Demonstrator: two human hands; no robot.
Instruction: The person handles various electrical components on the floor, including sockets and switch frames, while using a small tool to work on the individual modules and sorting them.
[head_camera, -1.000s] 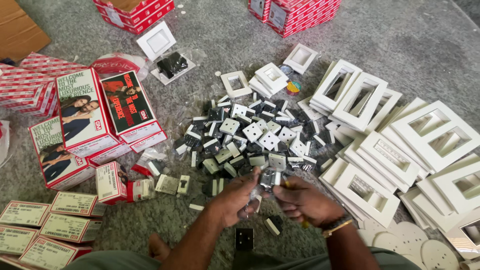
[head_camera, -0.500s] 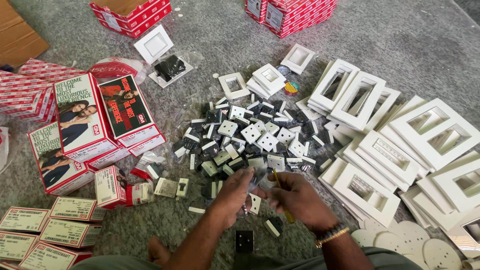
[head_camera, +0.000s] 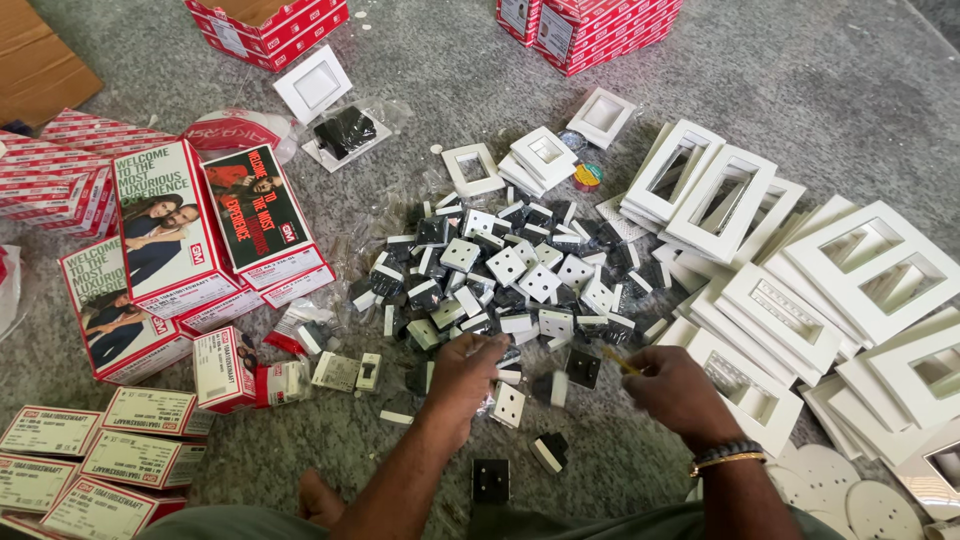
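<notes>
A heap of small black and white switch and socket modules (head_camera: 510, 275) lies on the grey floor in front of me. My left hand (head_camera: 465, 375) reaches into the near edge of the heap, fingers curled over modules there; whether it grips one I cannot tell. My right hand (head_camera: 675, 390) is to the right of it, closed around a thin yellow tool (head_camera: 618, 360) that points toward the heap. A white socket module (head_camera: 508, 404) lies between the hands, with loose black modules (head_camera: 583, 367) close by.
White switch plate frames (head_camera: 790, 260) are stacked to the right, round white discs (head_camera: 850, 490) at the lower right. Red printed cartons (head_camera: 190, 240) and small flat boxes (head_camera: 100, 455) crowd the left. Red boxes (head_camera: 270, 25) stand at the back. My bare foot (head_camera: 315, 497) rests below.
My hands have drawn apart: the left has gone forward into the heap's edge, the right has shifted to the right with the yellow tool. The view has tilted slightly.
</notes>
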